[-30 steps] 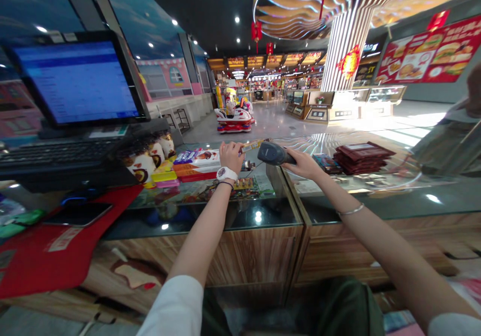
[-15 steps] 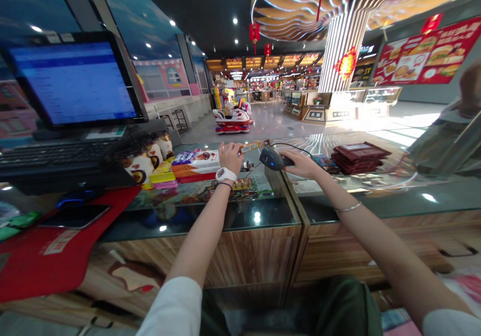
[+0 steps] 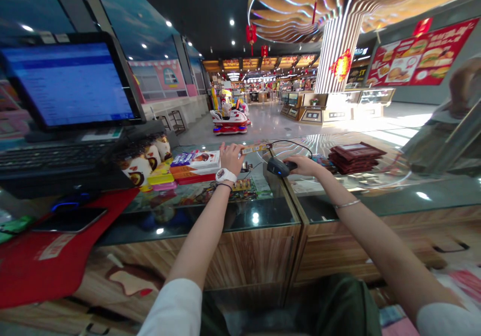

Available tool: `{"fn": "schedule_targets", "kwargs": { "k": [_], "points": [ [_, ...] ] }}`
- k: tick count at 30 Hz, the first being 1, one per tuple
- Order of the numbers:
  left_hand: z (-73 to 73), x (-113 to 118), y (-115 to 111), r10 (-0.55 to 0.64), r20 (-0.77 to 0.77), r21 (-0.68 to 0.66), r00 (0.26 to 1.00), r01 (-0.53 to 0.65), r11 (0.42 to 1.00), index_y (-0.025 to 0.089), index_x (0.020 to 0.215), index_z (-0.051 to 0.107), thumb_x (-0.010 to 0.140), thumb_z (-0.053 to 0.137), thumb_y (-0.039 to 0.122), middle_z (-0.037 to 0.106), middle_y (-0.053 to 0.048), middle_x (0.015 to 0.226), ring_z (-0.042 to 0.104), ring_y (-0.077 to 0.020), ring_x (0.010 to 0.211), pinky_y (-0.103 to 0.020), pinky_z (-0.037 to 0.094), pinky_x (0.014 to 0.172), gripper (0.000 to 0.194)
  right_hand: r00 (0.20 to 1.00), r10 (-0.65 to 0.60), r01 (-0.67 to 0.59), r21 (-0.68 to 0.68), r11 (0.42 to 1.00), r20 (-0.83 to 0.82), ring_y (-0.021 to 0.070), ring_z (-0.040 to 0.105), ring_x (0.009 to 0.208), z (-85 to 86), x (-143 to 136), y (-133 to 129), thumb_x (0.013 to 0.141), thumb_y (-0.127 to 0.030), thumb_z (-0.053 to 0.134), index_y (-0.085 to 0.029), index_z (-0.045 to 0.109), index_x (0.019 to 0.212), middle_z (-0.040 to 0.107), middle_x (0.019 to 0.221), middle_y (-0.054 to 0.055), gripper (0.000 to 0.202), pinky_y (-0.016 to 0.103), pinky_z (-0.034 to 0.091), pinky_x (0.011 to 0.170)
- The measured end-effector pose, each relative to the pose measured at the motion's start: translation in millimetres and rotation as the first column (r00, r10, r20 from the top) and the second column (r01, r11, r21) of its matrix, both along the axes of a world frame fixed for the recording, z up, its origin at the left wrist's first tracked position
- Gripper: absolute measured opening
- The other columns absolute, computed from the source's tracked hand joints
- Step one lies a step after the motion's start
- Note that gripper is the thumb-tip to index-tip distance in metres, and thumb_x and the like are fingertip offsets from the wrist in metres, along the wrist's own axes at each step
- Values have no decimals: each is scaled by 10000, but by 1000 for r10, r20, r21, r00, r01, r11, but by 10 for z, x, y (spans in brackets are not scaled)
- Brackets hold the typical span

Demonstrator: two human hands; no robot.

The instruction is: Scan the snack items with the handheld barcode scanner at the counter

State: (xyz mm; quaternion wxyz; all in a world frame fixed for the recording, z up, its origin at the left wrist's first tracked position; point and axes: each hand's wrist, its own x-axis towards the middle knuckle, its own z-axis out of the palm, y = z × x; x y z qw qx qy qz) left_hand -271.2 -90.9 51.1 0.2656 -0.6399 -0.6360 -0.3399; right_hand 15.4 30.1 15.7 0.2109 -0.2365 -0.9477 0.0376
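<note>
My left hand (image 3: 232, 158), with a white watch at the wrist, grips the end of a narrow yellow packet (image 3: 255, 148) over the glass counter. My right hand (image 3: 303, 166) is wrapped round the handle of a black barcode scanner (image 3: 278, 166), whose head points left and shows a small blue light. The scanner sits just below and right of the packet, apart from it. Beside my left hand lie stacked orange and white snack boxes (image 3: 196, 165). A stack of dark red packets (image 3: 355, 157) is right of my right hand.
A monitor (image 3: 71, 83) and keyboard (image 3: 56, 160) stand at the left, near brown and white snack packs (image 3: 136, 170). A phone (image 3: 71, 220) rests on a red mat (image 3: 45, 271). A person (image 3: 432, 120) is at the right beyond the counter (image 3: 263, 213).
The scanner in my right hand has moved slightly right and down, and its head has tilted downward. My left hand still holds the packet. The view has shifted slightly.
</note>
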Motion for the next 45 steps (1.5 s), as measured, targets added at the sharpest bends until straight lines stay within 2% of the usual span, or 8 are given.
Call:
{"fn": "schedule_targets", "kwargs": {
  "k": [7, 13, 21, 25, 29, 33, 36, 45],
  "points": [
    [51, 57, -48, -41, -13, -30, 999, 41, 999, 264, 997, 673, 892, 573, 176, 694, -24, 1002, 649, -238, 1036, -537, 214, 1239, 170, 994, 18, -26, -68, 997, -111, 263, 666, 1051, 30, -29, -3, 665, -121, 624, -172, 699, 1068, 719, 1088, 92, 413, 404, 511, 954],
    [148, 174, -144, -98, -42, -26, 994, 97, 995, 256, 983, 675, 886, 568, 161, 693, -30, 1007, 644, -233, 1041, -542, 212, 1244, 173, 886, -70, 101, 43, 994, -458, 291, 531, 1309, 242, -260, -225, 847, -345, 640, -203, 557, 1363, 581, 1389, 140, 541, 483, 423, 1099],
    [35, 86, -381, -131, -6, -28, 991, 131, 991, 257, 928, 669, 852, 582, 116, 700, -18, 989, 646, -222, 1048, -529, 285, 1209, 183, 968, -1, 66, 249, 966, -252, 210, 659, 1152, 318, -609, -745, 984, -246, 505, -304, 679, 1235, 735, 1208, 35, 311, 523, 277, 1187],
    [-8, -48, -545, -105, -7, -52, 994, 105, 993, 265, 938, 674, 827, 625, 136, 705, -17, 974, 646, -234, 1055, -533, 267, 1218, 177, 985, -9, 62, 306, 950, -174, 237, 641, 1180, 355, -777, -954, 973, -277, 554, -260, 632, 1318, 680, 1316, 71, 355, 456, 373, 1100],
    [32, -209, -661, -59, -14, -106, 998, 57, 993, 284, 1043, 670, 823, 641, 173, 712, -32, 1062, 629, -258, 1114, -550, 256, 1215, 248, 992, -97, 116, 296, 948, -78, 249, 675, 1090, 383, -990, -1021, 990, -261, 510, -210, 660, 1282, 708, 1262, 104, 333, 381, 434, 928],
    [34, -423, -717, 6, -56, -106, 998, -11, 994, 269, 1254, 599, 802, 646, 179, 667, -75, 1250, 567, -289, 1234, -559, 212, 1228, 463, 986, -169, 161, 311, 937, -3, 248, 681, 1058, 373, -1188, -996, 984, -224, 499, -212, 699, 1202, 738, 1187, 110, 296, 361, 415, 879],
    [-30, -522, -742, 27, -98, -118, 995, -38, 992, 239, 1249, 611, 804, 592, 141, 661, -93, 1263, 558, -286, 1249, -540, 204, 1237, 457, 981, -189, 166, 320, 933, 41, 244, 689, 1022, 331, -1332, -983, 974, -207, 503, -208, 725, 1127, 754, 1135, 107, 269, 359, 412, 853],
    [-334, -179, -820, -85, -214, -300, 973, 17, 954, 170, 1297, 600, 848, 537, 162, 622, -124, 1354, 498, -283, 1333, -468, 328, 1192, 453, 982, -142, 93, 342, 935, 122, 270, 703, 980, 207, -1674, -1013, 950, -211, 543, -164, 729, 1062, 758, 1075, 141, 222, 378, 420, 829]
  ]
}}
